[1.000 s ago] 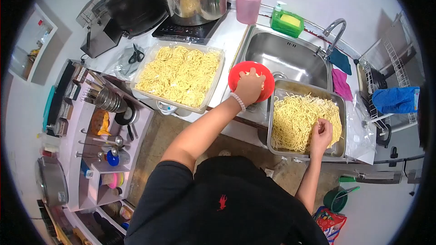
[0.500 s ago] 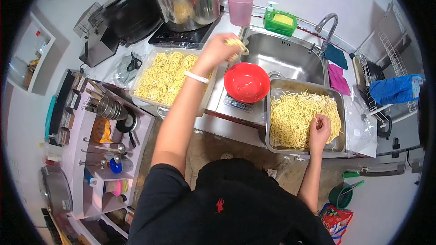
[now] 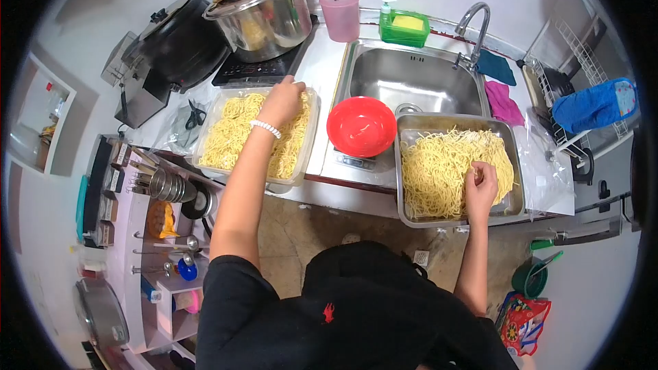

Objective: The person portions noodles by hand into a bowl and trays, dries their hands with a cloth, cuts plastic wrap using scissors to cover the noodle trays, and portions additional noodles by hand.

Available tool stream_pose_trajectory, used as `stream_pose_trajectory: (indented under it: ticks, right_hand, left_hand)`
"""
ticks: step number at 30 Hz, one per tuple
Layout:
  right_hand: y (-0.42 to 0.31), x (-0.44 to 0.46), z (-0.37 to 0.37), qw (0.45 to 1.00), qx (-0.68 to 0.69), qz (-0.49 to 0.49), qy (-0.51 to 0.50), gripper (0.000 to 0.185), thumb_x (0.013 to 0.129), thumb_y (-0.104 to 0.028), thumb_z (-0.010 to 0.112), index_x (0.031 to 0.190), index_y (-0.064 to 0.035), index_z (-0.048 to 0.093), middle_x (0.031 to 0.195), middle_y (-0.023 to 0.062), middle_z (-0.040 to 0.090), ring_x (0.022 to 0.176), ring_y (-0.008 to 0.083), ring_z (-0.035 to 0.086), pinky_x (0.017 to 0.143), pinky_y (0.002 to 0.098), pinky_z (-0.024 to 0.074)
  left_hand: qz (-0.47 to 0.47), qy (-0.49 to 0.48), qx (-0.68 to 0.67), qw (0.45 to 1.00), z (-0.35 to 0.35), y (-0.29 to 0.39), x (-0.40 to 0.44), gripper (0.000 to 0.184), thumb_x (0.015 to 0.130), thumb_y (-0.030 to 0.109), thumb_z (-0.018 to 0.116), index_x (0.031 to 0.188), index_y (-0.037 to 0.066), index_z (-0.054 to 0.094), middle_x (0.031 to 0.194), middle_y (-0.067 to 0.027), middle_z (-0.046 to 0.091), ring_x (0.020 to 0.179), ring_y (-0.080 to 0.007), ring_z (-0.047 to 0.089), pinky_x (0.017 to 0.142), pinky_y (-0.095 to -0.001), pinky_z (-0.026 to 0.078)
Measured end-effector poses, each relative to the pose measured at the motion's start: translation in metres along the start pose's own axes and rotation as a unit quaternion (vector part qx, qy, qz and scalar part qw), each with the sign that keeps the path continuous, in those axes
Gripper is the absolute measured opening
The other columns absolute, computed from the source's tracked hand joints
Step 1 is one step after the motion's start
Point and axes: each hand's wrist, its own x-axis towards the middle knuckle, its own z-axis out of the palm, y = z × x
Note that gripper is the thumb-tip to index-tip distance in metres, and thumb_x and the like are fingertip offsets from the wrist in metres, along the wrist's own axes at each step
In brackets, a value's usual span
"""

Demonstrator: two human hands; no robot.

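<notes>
My left hand [image 3: 282, 103], with a white beaded bracelet at the wrist, is over the right side of a clear plastic container [image 3: 312, 138] of yellow noodles [image 3: 236, 123]. Its fingers are curled around some noodles, partly hidden by the back of the hand. My right hand [image 3: 482, 188] rests at a heap of noodles [image 3: 439, 171] in a deep steel tray [image 3: 458, 122], fingertips pinched on strands. Between the two stands a red bowl [image 3: 361, 127] on a small scale [image 3: 354, 162], with a few pale bits of noodle inside.
Behind are a sink [image 3: 418, 82] with a tap [image 3: 478, 31], a green soap holder [image 3: 404, 29] and a pink cup [image 3: 340, 15]. A steel pot [image 3: 264, 24] sits on a black cooktop [image 3: 257, 68]. A black pot [image 3: 177, 41] and scissors [image 3: 196, 115] are at the left.
My left hand has moved left and down with noodles, from above the red bowl to the plastic container. My right hand stays at the tray. The view has shifted slightly.
</notes>
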Motion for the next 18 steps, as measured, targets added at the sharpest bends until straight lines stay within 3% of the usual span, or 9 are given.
stream_pose_trajectory:
  ticks: [4,8,12,13,16,18]
  right_hand:
    - [0.002,0.001,0.000,1.000,0.004,0.001,0.001,0.013,0.078,-0.002,0.059,0.092,-0.0007,0.060,0.082,0.0082,0.053,0.063,0.0169,0.046,0.059,0.0293,0.0406]
    - [0.001,0.001,0.000,1.000,-0.007,0.004,0.002,0.013,0.079,-0.002,0.059,0.092,-0.0003,0.060,0.082,0.0084,0.053,0.064,0.0171,0.047,0.059,0.0293,0.0409]
    - [0.001,0.000,0.001,1.000,-0.011,0.007,0.004,0.013,0.079,-0.002,0.059,0.092,-0.0004,0.060,0.082,0.0086,0.054,0.063,0.0169,0.047,0.059,0.0294,0.0409]
    - [0.003,0.001,0.001,1.000,-0.013,0.003,0.004,0.013,0.079,-0.002,0.059,0.092,-0.0004,0.060,0.082,0.0086,0.054,0.062,0.0168,0.047,0.059,0.0293,0.0409]
    - [-0.001,0.002,0.001,1.000,-0.014,0.001,0.002,0.013,0.079,-0.002,0.059,0.092,-0.0005,0.060,0.082,0.0089,0.054,0.062,0.0167,0.047,0.058,0.0292,0.0408]
    - [-0.001,0.002,0.001,1.000,-0.012,0.000,0.001,0.013,0.079,-0.002,0.059,0.092,-0.0006,0.060,0.082,0.0089,0.054,0.061,0.0167,0.047,0.058,0.0291,0.0407]
  left_hand:
    - [-0.023,-0.014,-0.069,0.997,0.018,-0.001,-0.010,0.042,0.076,0.016,0.060,0.116,0.010,0.050,0.123,-0.0208,0.044,0.105,-0.0488,0.046,0.094,-0.0495,0.040]
    - [-0.026,-0.043,-0.065,0.997,0.009,-0.001,-0.023,0.049,0.078,0.024,0.059,0.124,0.012,0.048,0.128,-0.0168,0.041,0.109,-0.0465,0.041,0.099,-0.0496,0.035]
    - [0.012,0.106,-0.126,0.986,-0.014,0.002,-0.021,0.029,0.086,0.022,0.056,0.111,0.008,0.059,0.122,-0.0151,0.049,0.114,-0.0328,0.045,0.101,-0.0420,0.029]
    - [-0.003,0.144,-0.159,0.977,-0.013,0.005,-0.018,0.023,0.088,0.020,0.055,0.103,0.005,0.063,0.110,-0.0145,0.056,0.110,-0.0302,0.048,0.098,-0.0383,0.033]
    - [-0.013,0.173,-0.234,0.957,0.020,-0.013,-0.007,0.020,0.088,0.022,0.056,0.099,0.007,0.064,0.101,-0.0140,0.059,0.101,-0.0320,0.050,0.089,-0.0396,0.038]
    - [-0.007,0.196,-0.194,0.961,0.032,-0.005,-0.007,0.017,0.086,0.020,0.057,0.091,0.004,0.063,0.094,-0.0149,0.058,0.093,-0.0335,0.050,0.085,-0.0400,0.040]
